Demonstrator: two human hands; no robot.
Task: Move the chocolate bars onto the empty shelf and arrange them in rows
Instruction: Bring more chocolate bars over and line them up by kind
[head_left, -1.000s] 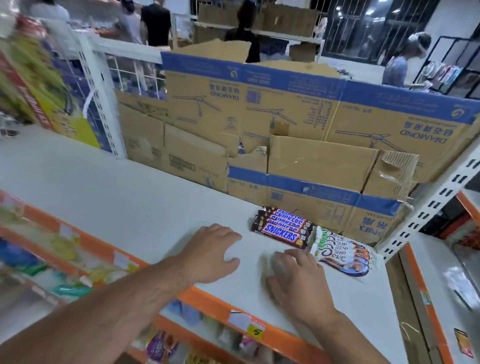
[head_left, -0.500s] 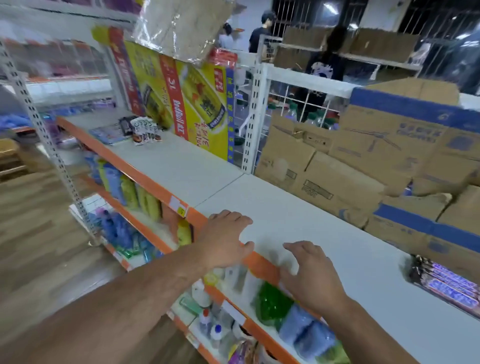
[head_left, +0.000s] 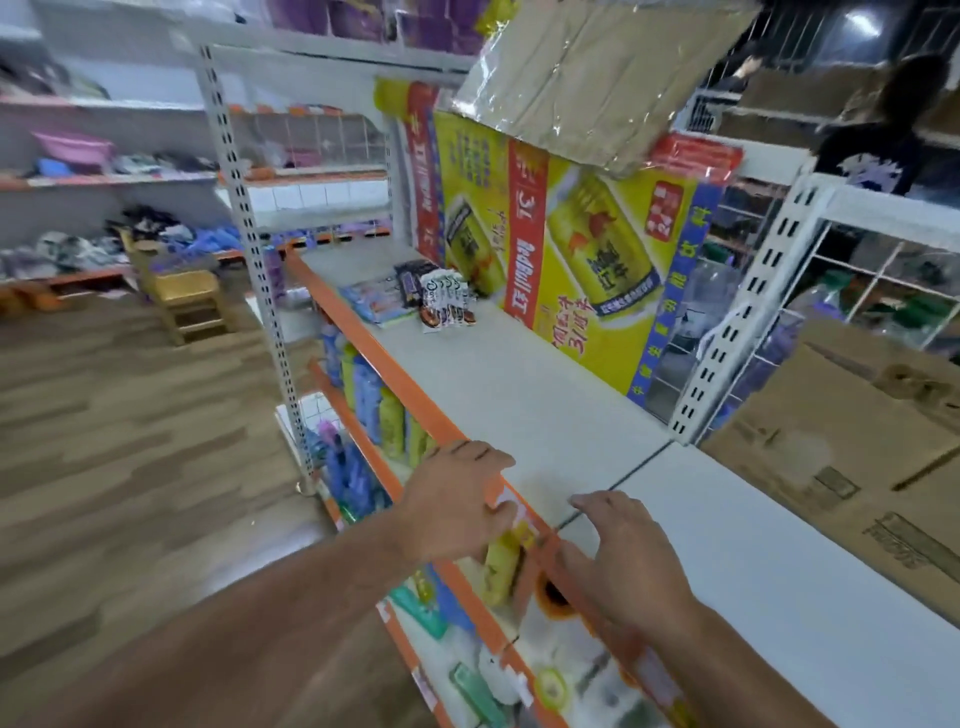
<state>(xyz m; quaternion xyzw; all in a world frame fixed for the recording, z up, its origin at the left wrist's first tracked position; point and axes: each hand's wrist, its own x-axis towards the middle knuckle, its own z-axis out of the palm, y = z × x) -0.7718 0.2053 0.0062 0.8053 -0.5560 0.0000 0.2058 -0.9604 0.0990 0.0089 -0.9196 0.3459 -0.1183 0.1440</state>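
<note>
Chocolate bars (head_left: 447, 306) in white wrappers stand in a small bunch on the far stretch of the shelf (head_left: 519, 395), close to its back, with a dark packet (head_left: 412, 280) just behind them and flat blue packets (head_left: 371, 304) just beside them, nearer the front edge. All of this is blurred, so the print on the wrappers cannot be read. The rest of that white board runs bare toward the camera, up to a thin seam (head_left: 621, 480) where the next board (head_left: 769, 582) begins.

Both hands are well apart from the bars and hold nothing. The left hand (head_left: 457, 506) is palm down over the orange front strip (head_left: 374, 343) of the shelf, fingers a little bent and spread; whether they touch the strip cannot be told. The right hand (head_left: 623, 561) hovers palm down over the front edge of the near board, just right of the seam, fingers loosely bent and parted.

Behind the bars a yellow box (head_left: 571, 249) printed with drink cans leans along the back of the shelf. A white slotted post (head_left: 737, 322) rises by the seam, and brown cardboard boxes (head_left: 857, 441) line the back of the near board. Coloured bottles (head_left: 374, 405) fill the shelf below. To the left lie wood-look floor (head_left: 130, 441) and a small yellow stool (head_left: 187, 296).
</note>
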